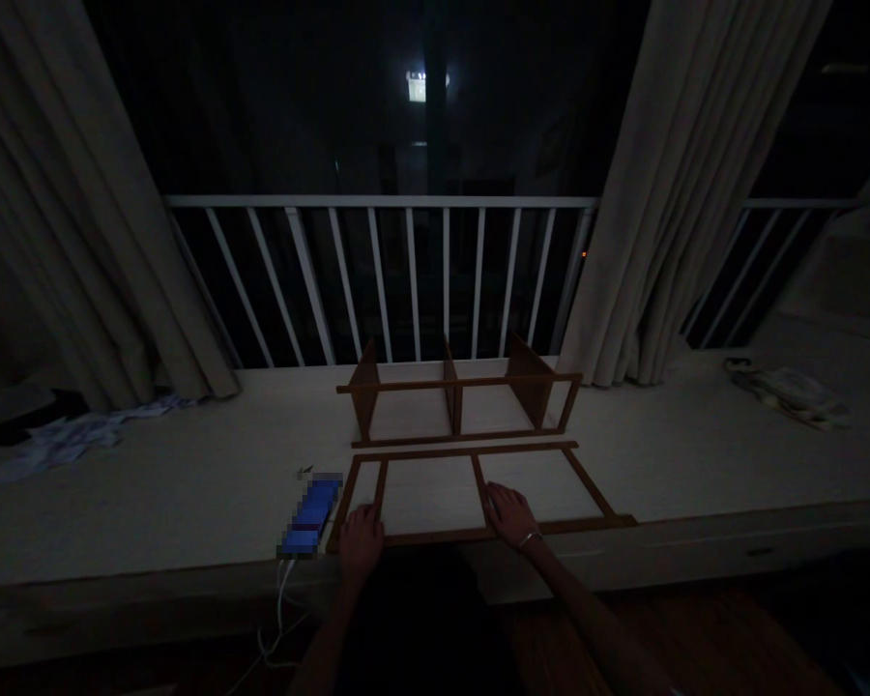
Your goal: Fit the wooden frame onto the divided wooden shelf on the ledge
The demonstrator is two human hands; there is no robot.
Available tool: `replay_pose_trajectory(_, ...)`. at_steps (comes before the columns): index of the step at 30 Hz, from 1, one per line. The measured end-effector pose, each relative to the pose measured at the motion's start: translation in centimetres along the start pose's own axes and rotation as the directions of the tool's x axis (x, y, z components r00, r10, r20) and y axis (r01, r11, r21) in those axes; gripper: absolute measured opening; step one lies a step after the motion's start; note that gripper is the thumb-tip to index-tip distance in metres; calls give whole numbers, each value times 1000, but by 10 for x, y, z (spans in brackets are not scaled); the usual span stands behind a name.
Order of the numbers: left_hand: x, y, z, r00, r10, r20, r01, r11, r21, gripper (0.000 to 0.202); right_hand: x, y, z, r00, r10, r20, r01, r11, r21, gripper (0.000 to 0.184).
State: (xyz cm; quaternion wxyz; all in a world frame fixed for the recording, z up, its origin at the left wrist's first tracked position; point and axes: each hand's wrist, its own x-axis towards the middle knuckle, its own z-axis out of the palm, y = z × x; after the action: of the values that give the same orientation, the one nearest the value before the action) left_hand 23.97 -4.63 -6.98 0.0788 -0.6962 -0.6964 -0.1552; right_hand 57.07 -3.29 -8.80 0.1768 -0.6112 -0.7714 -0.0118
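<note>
A flat brown wooden frame (435, 454) with crossbars lies on the pale window ledge. My left hand (362, 536) is closed over its front left part, beside the left crossbar. My right hand (507, 512) grips it around the lower end of the middle crossbar, with the fingers bent. Just behind lies a second brown wooden piece (453, 406), a frame with three upright panels standing towards the railing. A narrow strip of ledge separates the two. Dim light hides the fingertips and any small parts.
Left of the flat frame lies a blurred-out blue-screened device (310, 517), with a white cable (281, 599) hanging off the ledge (210, 483). Crumpled papers (79, 430) and a cloth-like bundle (787, 391) lie farther out. A white railing (384, 203) and curtains (652, 193) stand behind.
</note>
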Motion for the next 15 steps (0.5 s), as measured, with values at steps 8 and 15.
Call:
replay_pose_trajectory(8,1,-3,2,1000,-7,30,8,999,-32,38,1,8,3,1000,10,-8,-10,998,63,48)
replay_pose_trajectory(15,12,-16,8,996,27,89,-15,991,-135,35,9,44,-4,918,395,-31,-389,913,121,43)
